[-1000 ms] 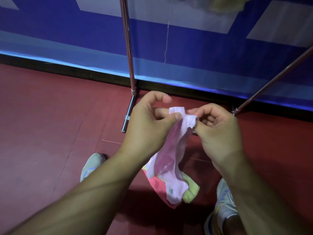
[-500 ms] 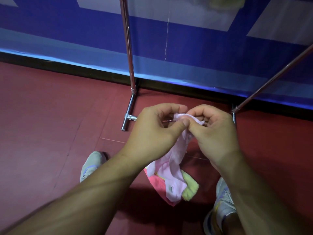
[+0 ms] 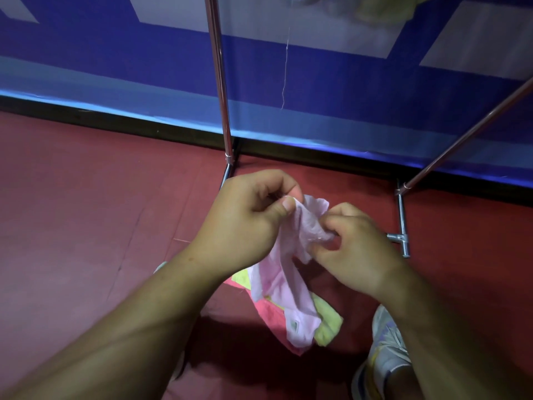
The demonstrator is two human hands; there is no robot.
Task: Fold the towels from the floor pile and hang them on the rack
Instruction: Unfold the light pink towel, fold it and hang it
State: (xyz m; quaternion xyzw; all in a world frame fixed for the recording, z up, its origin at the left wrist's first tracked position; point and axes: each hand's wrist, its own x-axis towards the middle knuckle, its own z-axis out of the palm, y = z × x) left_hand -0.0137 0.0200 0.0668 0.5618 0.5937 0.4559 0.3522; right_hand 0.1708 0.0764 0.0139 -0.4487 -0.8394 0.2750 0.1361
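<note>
A light pink towel [image 3: 284, 281] hangs crumpled between both hands above the floor. My left hand [image 3: 248, 217] pinches its top edge between thumb and forefinger. My right hand [image 3: 350, 246] grips a bunched part of the same edge just to the right. Below the hanging towel lies the floor pile: a coral pink towel [image 3: 272, 316] and a yellow-green towel [image 3: 328, 321]. The metal rack stands behind, with a left upright pole [image 3: 220, 90] and a slanted right pole [image 3: 467, 134]. A yellowish towel [image 3: 383, 7] hangs at the top edge of the view.
The floor [image 3: 86, 212] is dark red. A blue and white banner wall [image 3: 346, 82] runs behind the rack. The rack's foot bar with a T-joint [image 3: 402, 229] lies right of my hands. My right shoe [image 3: 386, 350] stands beside the pile.
My hands have moved slightly apart and shifted their pinch along the pink towel's top edge, spreading it a little. The view has shifted leftward, so the right rack foot shows.
</note>
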